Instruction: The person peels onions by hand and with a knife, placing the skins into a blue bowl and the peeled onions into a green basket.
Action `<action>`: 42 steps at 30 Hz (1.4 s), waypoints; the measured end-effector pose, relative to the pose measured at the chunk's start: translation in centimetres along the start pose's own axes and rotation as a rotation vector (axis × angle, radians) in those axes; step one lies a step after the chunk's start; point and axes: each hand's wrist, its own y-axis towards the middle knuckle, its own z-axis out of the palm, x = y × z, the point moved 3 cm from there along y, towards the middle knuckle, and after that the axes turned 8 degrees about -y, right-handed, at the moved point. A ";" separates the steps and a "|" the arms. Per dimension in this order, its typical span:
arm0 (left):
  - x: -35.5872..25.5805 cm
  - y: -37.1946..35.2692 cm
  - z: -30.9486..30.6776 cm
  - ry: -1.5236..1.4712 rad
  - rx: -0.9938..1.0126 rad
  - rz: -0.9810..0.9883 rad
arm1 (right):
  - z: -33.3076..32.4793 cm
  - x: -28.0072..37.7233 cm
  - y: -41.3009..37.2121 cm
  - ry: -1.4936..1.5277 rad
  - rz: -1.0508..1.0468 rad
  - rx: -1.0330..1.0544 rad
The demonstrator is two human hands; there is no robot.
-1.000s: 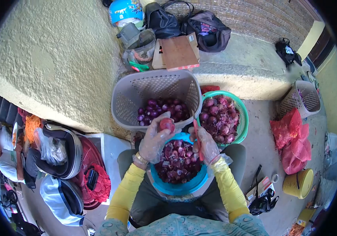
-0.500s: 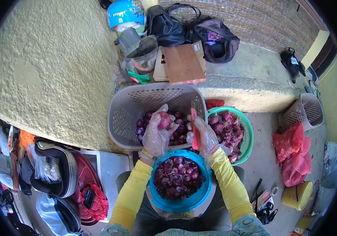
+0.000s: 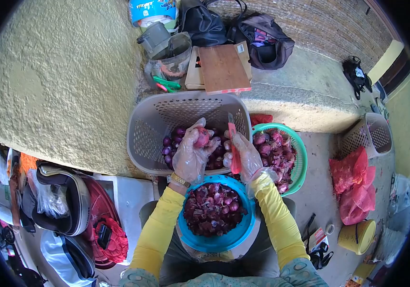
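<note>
My left hand, in a clear plastic glove, is closed around a red onion. A knife with a red handle is gripped in my gloved right hand, its blade pointing away from me. Both hands are over the front part of a grey perforated basket, where purple onions lie, some hidden by the hands. Nearer to me, a blue basin holds onions and loose skins. To the right of my right hand stands a green basket of onions and skins.
On the ledge behind lie a wooden board, dark bags, plastic containers and green-handled scissors. Red mesh bags and a yellow bucket are at right. A white box stands at left.
The view has shifted slightly, so the surroundings sit a little higher in it. My left hand still holds the onion, and my right hand keeps the knife beside it.
</note>
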 end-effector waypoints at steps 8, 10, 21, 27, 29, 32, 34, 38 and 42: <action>0.0 -0.1 0.3 0.010 -0.005 -0.005 | 0.1 0.0 0.1 0.005 0.014 0.009; 0.0 0.0 0.1 0.004 0.000 0.004 | 0.1 0.2 0.1 -0.009 -0.007 -0.005; 0.4 0.6 -0.4 -0.039 0.026 0.033 | -0.1 0.7 0.4 -0.052 -0.018 -0.044; 0.5 0.5 0.0 0.092 0.007 0.068 | -0.6 0.4 0.8 -0.054 -0.049 -0.032; 0.4 0.5 0.3 0.051 0.039 0.020 | -0.6 0.2 0.8 -0.061 -0.063 -0.008; 0.0 0.4 0.6 0.086 0.044 -0.022 | 0.0 0.5 0.4 -0.096 -0.148 -0.003; -0.1 0.3 0.4 0.103 0.033 -0.055 | 0.7 1.1 -0.2 -0.272 -0.261 0.009; -0.2 0.1 1.2 0.125 -0.035 -0.095 | 0.2 0.8 0.1 -0.508 -0.344 0.000; 0.1 0.1 1.2 0.137 -0.104 -0.086 | 1.2 1.3 -0.7 -0.436 -0.266 0.102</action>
